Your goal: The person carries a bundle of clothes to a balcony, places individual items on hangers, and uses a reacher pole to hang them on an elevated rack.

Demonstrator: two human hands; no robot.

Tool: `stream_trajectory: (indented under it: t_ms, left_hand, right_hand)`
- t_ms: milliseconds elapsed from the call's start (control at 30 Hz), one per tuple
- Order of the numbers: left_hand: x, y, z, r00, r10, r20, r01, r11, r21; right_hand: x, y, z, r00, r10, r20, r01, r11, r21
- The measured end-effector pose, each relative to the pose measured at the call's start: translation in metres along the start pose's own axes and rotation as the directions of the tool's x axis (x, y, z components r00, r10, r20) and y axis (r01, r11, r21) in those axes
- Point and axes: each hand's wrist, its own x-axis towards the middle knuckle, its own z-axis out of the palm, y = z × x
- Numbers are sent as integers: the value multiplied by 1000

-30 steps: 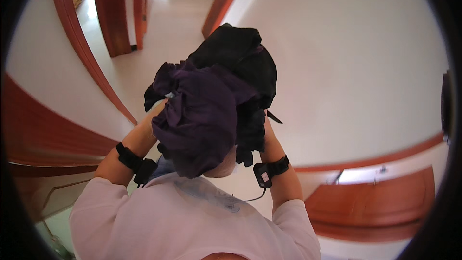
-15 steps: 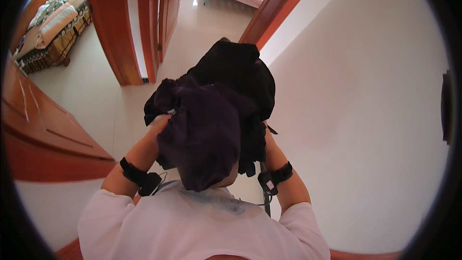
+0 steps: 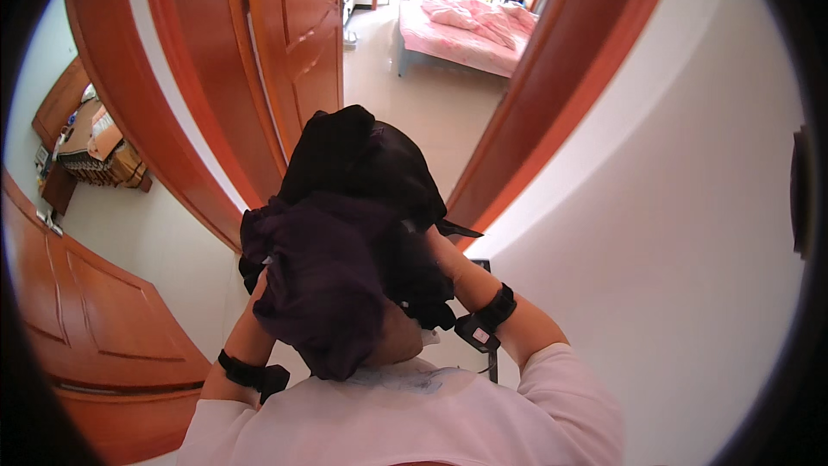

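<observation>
A bulky bundle of dark clothes is held up in front of my chest between my two hands. Nearest to me hangs a dark purple garment (image 3: 319,272), with black clothing (image 3: 354,160) piled on its far side. My left hand (image 3: 262,280) grips the bundle at its left edge, and cloth covers most of the fingers. On the other side my right hand (image 3: 437,244) is pressed into the black cloth, its fingers hidden. A loose black strap or corner (image 3: 461,230) sticks out to the right. Black bands with small boxes circle both forearms.
Ahead stands a doorway with a reddish-brown frame (image 3: 552,86) and a wooden door (image 3: 302,26). Past it is a bed with pink bedding (image 3: 470,34). Another wooden door (image 3: 103,328) and a second bed (image 3: 99,151) lie left. A white wall (image 3: 655,276) runs close on the right.
I have moved forward toward the doorway; its frame and the pink bed look nearer. The clothes bundle has shifted left in view, still held by both hands.
</observation>
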Motion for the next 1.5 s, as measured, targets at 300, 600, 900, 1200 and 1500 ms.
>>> stream_trajectory:
  t_ms: [300, 600, 900, 1200, 1500]
  left_hand:
    - [-37, 39, 35, 999, 13, -51, -15, 999, -35]
    - [154, 196, 114, 997, -78, 10, 78, 997, 21]
    - [468, 380, 137, 1000, -15, 3, 15, 1000, -7]
    - [747, 549, 137, 998, 46, -40, -50, 994, -95]
    - [1057, 669, 164, 969, -239, 65, 247, 955, -163]
  right_hand:
    - [-53, -67, 63, 992, 54, -112, -56, 998, -20]
    - [85, -247, 14, 999, -50, -20, 53, 983, 175]
    - [345, -496, -20, 993, -15, -114, 13, 1000, -20]
    - [632, -645, -140, 965, -212, -155, 206, 977, -55]
    - [811, -820, -222, 876, -413, -248, 359, 903, -238]
